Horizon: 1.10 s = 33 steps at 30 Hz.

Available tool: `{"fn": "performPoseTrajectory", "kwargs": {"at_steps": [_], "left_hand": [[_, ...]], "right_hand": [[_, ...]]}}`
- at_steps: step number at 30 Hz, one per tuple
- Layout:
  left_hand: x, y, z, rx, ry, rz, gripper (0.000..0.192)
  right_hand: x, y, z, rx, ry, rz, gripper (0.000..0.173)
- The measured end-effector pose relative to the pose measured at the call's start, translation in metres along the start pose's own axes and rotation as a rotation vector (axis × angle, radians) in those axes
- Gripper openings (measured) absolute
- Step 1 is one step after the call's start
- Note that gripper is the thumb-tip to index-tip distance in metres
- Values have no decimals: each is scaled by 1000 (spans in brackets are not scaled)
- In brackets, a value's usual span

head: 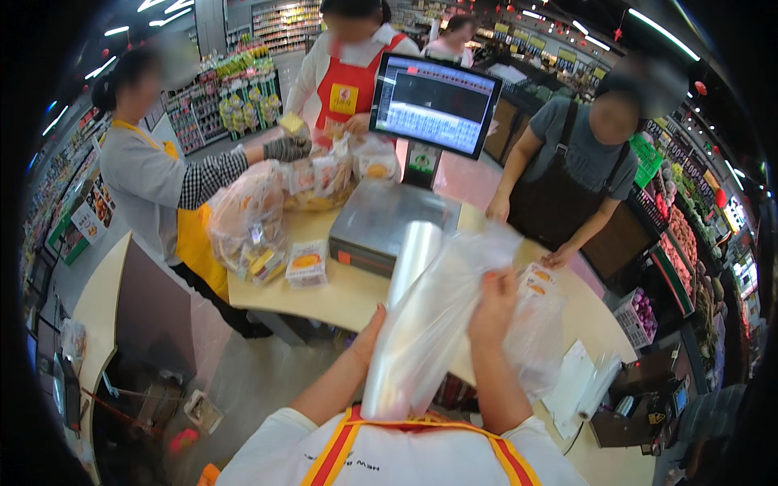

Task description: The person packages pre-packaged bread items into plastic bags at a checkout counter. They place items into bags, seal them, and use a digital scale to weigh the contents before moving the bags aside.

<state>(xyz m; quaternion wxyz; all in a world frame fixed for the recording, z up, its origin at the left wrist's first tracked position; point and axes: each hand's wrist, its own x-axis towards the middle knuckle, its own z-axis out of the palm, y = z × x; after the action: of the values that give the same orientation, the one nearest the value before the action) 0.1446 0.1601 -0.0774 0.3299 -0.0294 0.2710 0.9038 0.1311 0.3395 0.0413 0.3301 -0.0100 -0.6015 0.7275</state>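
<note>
My left hand (372, 333) grips a roll of clear plastic bags (384, 352) from its left side, and the roll leans against my apron front. Part of that hand is hidden behind the roll. With my right hand (493, 307) I pinch a loose sheet of plastic bag (447, 273) that spreads from the roll up and to the right. Beyond the roll's far end stands a weighing scale (389, 222) with a flat metal top. Right of my right hand, a clear bag (535, 334) lies by several small printed packages (538, 278) on the counter (358, 297).
A screen (434, 103) rises behind the scale. Full bags of packages (249, 219) and a small white box (306, 262) stand left. Three people face the counter, one gloved hand (285, 149) among the bags. Paper (565, 383), another roll (598, 386) and a dark machine (644, 395) are right.
</note>
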Motion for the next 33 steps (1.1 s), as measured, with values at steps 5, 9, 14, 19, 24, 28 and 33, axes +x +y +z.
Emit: {"fn": "performPoseTrajectory", "kwargs": {"at_steps": [5, 9, 14, 19, 24, 28, 33], "left_hand": [[-27, 37, -38, -135, -203, -73, 82], [-31, 51, -62, 5, -148, -82, 80], [-17, 50, -75, -109, -207, -226, 78], [-30, 61, -91, -155, -110, -137, 76], [-96, 93, -136, -174, 147, 131, 71], [-133, 104, -144, -38, 269, 251, 72], [-140, 91, -151, 20, 298, 164, 72]], "right_hand": [[22, -64, -57, 260, -195, -362, 32], [65, -66, -88, 717, -603, -340, 35], [25, 9, -57, 347, -128, 13, 29], [-24, 73, -99, 197, 192, 366, 27], [-57, -21, -286, 317, 604, -30, 31], [-44, -77, -272, 243, 502, -197, 20], [93, -29, -226, 244, 342, -185, 16]]}}
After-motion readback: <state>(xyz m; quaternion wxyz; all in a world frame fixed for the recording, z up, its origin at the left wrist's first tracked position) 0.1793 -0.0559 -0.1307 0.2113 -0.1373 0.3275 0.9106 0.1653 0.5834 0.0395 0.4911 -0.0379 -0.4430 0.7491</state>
